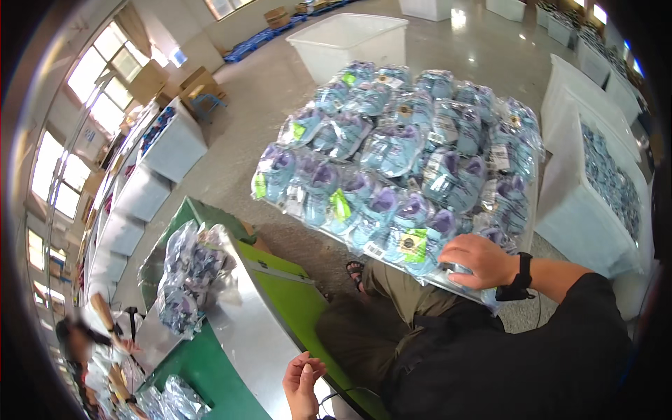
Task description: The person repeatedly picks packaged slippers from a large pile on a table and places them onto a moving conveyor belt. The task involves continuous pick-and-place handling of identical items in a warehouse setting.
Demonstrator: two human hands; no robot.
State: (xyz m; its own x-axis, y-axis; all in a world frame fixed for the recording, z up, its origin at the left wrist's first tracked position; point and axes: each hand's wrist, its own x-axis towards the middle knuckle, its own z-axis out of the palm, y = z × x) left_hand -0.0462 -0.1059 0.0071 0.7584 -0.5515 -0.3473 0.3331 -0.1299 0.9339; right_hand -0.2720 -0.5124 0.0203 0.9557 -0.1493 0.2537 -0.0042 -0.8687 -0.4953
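My right hand (pixel 479 261), with a black band on the wrist, is at the near right edge of a heaped load of bagged shoes (pixel 392 150). Its fingers and thumb curl around part of a clear bag of shoes (pixel 458 269), which the hand partly hides. The shoes are light blue with lilac linings, packed in clear plastic; some bags carry bright green or white labels. My left hand (pixel 304 383) hovers by the metal edge of the worktable (pixel 255 315), fingers loosely bent, with nothing visible in it.
More bagged shoes (pixel 185 276) lie on the worktable's far end, beside a green belt (pixel 203 374). A co-worker (pixel 87 343) handles bags at the lower left. White bins stand behind the heap (pixel 350 42), at right (pixel 567 185), and along the left (pixel 171 140). A thin cable (pixel 350 389) hangs near my left hand.
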